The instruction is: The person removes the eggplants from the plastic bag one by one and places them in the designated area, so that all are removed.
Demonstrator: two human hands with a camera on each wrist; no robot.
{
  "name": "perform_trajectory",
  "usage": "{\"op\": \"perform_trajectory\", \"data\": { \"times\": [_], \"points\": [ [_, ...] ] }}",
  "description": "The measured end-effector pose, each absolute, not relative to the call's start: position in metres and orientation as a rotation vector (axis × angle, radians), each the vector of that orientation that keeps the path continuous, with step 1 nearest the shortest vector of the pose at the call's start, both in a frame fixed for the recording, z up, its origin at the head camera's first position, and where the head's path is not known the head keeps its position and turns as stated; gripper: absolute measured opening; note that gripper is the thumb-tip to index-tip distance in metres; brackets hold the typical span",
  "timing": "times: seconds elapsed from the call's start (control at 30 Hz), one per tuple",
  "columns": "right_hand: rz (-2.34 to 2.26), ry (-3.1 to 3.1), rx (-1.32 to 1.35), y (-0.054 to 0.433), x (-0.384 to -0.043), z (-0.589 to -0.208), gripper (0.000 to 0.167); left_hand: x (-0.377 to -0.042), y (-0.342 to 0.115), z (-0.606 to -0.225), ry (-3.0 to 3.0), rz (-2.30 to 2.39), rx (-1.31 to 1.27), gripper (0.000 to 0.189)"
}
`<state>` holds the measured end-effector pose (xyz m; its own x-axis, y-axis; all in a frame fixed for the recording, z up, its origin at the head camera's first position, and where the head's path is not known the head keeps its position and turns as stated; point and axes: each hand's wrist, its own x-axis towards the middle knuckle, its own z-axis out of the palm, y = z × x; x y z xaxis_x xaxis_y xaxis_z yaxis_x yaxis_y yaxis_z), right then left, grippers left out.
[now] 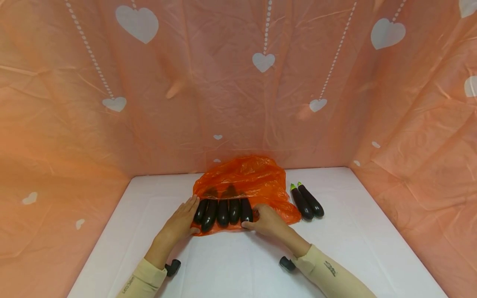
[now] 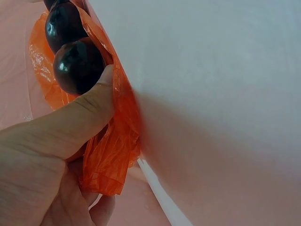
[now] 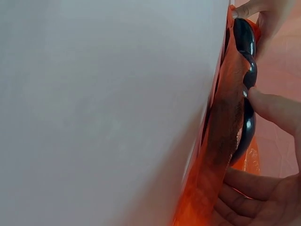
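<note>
Several dark, glossy eggplants [image 1: 222, 213] lie side by side at the mouth of an orange plastic bag [image 1: 257, 174]; their far ends show faintly through the film. At the row's left end, my left hand [image 1: 180, 221] holds the bag's edge. In the left wrist view, its thumb [image 2: 96, 101] lies by the nearest eggplant [image 2: 79, 66], with bunched film between thumb and fingers. My right hand [image 1: 269, 221] grips the rightmost eggplant [image 1: 246, 209], its thumb over the near end and its fingers along the right side.
Two more eggplants with green stems, one [image 1: 302, 205] against the other [image 1: 313, 200], lie right of the bag on the white table [image 1: 231, 265]. An orange-pink sheet [image 1: 238, 111] with white hearts hangs behind and along both sides.
</note>
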<state>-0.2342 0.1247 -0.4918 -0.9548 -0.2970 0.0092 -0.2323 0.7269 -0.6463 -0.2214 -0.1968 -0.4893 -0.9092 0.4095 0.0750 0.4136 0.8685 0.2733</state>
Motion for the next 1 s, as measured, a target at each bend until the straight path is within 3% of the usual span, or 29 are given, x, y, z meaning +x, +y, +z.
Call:
{"op": "perform_trajectory", "data": {
  "times": [0.37, 1.0],
  "points": [
    [-1.035, 2.813, -0.416, 0.129, -0.232, -0.489, 0.042, -0.220, -0.196, -0.487, -3.034, -0.460, -0.662, 0.100],
    [-1.144, 2.851, -0.380, 0.154, -0.222, -0.478, 0.049, -0.220, -0.195, -0.486, -3.012, -0.443, -0.672, 0.100]
  ]
}}
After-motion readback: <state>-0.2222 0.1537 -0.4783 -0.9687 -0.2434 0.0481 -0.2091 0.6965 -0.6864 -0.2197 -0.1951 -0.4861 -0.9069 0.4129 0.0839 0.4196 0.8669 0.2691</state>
